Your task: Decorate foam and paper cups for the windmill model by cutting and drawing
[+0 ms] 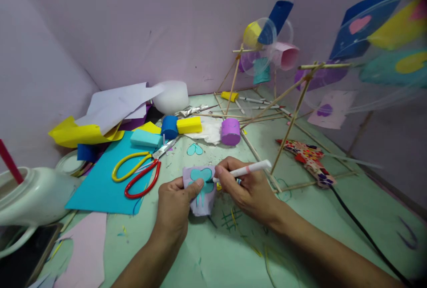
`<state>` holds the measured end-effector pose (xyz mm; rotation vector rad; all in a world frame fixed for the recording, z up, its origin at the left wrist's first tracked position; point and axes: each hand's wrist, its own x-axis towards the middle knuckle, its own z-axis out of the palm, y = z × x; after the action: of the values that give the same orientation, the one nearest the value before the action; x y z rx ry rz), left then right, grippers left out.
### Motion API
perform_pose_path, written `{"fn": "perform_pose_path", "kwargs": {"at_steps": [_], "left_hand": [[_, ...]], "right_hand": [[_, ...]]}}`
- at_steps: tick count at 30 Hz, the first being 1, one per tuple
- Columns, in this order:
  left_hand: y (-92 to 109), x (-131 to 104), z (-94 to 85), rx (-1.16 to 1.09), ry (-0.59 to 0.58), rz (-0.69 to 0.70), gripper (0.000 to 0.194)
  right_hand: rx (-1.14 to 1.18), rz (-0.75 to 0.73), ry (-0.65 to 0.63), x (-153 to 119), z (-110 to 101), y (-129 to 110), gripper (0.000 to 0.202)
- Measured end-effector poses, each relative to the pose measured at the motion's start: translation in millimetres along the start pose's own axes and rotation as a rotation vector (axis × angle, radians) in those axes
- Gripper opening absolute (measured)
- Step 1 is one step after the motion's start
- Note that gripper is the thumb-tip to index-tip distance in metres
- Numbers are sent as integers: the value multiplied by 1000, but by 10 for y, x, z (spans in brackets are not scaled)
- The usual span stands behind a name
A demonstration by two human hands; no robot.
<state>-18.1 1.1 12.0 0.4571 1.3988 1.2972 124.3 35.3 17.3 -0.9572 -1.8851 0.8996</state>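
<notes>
My left hand (pixel 175 201) grips a small lilac paper piece (pixel 206 206) by its left side, thumb pressed on the front. A turquoise bow-like paper shape (pixel 201 175) lies on that front. In my right hand (pixel 248 188) is a white marker (pixel 255 169) with a pink band, held like a pen. Its tip meets the right part of the turquoise shape or hovers very close. Just behind, a turquoise paper heart shape (pixel 195 149) rests on the table. Scissors (pixel 156 159) with one yellow and one red handle lie left of my hands.
Small paper boxes and cylinders, among them a purple cylinder (pixel 230 132), stand behind my hands. Stick frames (pixel 293 114) carry wheels with coloured paper at the right. A patterned glue gun (pixel 308 157) with a black cord lies there. A white teapot-like vessel (pixel 36 194) stands left, near blue sheets (pixel 103 186).
</notes>
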Motion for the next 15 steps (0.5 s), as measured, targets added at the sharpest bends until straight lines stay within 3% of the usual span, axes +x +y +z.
{"fn": "perform_pose_path", "kwargs": {"at_steps": [15], "left_hand": [[23,-6,9,-43,9,-26,31]], "right_hand": [[-37,38,37,40,-37,-15,26]]}}
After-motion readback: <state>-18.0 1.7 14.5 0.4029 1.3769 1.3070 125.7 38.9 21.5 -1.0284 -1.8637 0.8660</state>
